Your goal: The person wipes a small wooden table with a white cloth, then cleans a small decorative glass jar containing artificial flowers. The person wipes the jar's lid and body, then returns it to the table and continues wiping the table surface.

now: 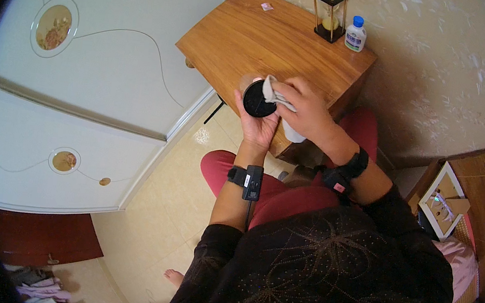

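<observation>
My left hand (pixel 259 128) holds up a round black object (pixel 259 99), its dark flat face turned towards me; a clear, pinkish part shows behind its upper left edge. What the object is, I cannot tell. In my right hand (pixel 303 107) is a whitish cloth (pixel 272 90), pinched between the fingers and touching the object's upper right rim. More white cloth hangs below that hand, beside the near edge of the wooden cabinet (pixel 247 31). Both hands are over the cabinet's near end.
At the cabinet's far right stand an hourglass (pixel 330 18) in a black frame with a small figure on top, and a white bottle (pixel 355 35) with a blue cap. A small pink item (pixel 267 6) lies near the back. White sliding doors (pixel 112 69) are left, a wallpapered wall right.
</observation>
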The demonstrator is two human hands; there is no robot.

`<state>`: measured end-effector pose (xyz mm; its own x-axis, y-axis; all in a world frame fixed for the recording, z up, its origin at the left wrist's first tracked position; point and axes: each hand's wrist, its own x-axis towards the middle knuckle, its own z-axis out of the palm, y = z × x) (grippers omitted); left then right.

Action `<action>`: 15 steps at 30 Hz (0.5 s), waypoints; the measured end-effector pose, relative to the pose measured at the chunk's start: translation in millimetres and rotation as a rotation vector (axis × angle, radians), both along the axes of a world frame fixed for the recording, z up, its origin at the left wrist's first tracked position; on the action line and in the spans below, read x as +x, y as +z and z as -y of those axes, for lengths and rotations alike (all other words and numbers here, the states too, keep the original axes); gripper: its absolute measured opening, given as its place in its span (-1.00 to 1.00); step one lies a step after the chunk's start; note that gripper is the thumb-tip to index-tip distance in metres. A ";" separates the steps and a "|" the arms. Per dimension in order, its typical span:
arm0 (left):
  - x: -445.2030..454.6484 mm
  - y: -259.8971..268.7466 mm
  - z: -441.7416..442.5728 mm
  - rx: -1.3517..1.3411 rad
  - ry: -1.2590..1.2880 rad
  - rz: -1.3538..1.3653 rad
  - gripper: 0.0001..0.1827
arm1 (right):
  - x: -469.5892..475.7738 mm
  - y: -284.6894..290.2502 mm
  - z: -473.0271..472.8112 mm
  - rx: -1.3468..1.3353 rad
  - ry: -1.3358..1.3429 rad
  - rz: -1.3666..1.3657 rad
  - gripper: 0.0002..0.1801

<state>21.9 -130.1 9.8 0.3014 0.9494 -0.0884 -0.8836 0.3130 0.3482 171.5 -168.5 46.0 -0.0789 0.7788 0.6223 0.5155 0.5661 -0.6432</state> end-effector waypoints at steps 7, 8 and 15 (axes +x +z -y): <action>-3.2 -4.5 -1.1 -0.076 -0.024 -0.037 -0.30 | -26.5 3.0 -1.5 -0.095 -0.160 0.384 -0.55; -4.0 -5.2 -1.0 -0.097 -0.034 -0.045 -0.30 | -26.0 2.9 -0.1 -0.087 -0.163 0.380 -0.57; -3.7 -3.2 0.2 -0.042 -0.058 -0.068 -0.30 | -12.6 8.0 8.2 -0.125 -0.005 0.285 -0.63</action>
<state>18.2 -130.3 6.6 0.3475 0.9256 -0.1498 -0.8383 0.3783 0.3926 158.9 -176.7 54.0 -0.2320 0.8490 0.4747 0.6876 0.4884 -0.5374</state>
